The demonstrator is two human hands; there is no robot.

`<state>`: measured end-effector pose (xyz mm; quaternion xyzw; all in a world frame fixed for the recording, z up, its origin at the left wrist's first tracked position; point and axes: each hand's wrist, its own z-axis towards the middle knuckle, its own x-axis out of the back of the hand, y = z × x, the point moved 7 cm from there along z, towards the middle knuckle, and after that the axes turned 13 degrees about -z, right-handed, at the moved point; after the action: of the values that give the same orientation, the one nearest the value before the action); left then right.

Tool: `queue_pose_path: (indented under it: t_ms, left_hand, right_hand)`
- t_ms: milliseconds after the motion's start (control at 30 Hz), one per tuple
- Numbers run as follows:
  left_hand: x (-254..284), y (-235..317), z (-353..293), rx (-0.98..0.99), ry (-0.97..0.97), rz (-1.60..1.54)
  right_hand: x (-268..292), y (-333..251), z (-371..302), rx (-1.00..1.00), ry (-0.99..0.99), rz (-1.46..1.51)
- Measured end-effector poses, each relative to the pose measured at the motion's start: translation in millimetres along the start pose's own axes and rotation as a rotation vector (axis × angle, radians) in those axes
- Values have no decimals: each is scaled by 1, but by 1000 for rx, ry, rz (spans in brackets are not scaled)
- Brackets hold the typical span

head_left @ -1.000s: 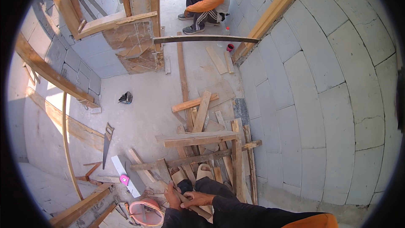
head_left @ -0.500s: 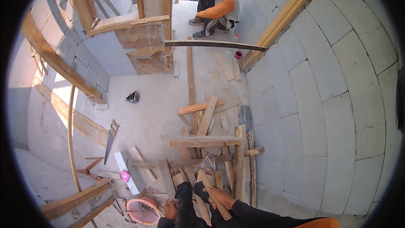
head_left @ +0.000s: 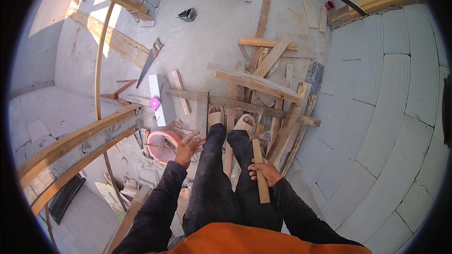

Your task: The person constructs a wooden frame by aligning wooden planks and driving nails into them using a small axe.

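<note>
My right hand (head_left: 267, 173) is closed around a short wooden piece (head_left: 260, 162), holding it upright in front of my right thigh. A grey flat thing (head_left: 265, 136) shows beside its far end; I cannot tell whether the two are joined. To the left of my knees, my left hand (head_left: 188, 146) holds nothing, its fingers spread. Just beyond that hand sits a pink tub (head_left: 160, 146) with tools in and around it. My sandalled feet (head_left: 245, 122) are among loose timber, close to a wooden frame (head_left: 256, 83).
A handsaw (head_left: 150, 61) lies on the concrete floor. A pink tape measure (head_left: 155, 103) rests on a white block (head_left: 159, 93). Several boards, including a crossed plank (head_left: 273, 56), are scattered ahead. A block wall (head_left: 376, 127) rises at right; a timber beam (head_left: 77, 143) runs along the left.
The view has tipped down, so the seated person has left it. My left hand has lifted away from my leg and spread its fingers. The right hand still grips the wooden piece, now more upright.
</note>
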<state>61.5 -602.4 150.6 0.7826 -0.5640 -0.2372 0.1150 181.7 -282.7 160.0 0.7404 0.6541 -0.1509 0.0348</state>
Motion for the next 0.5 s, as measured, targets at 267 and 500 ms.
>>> queue_pose_path:
  t_ms: [267, 500]
  left_hand:
    - [-130, -46, -14, 82, -211, -214]
    - [-135, -35, -12, 69, -186, -191]
  right_hand:
    - [-68, -73, 11, 311, 101, 52]
    - [-64, -81, 22, 376, 135, 42]
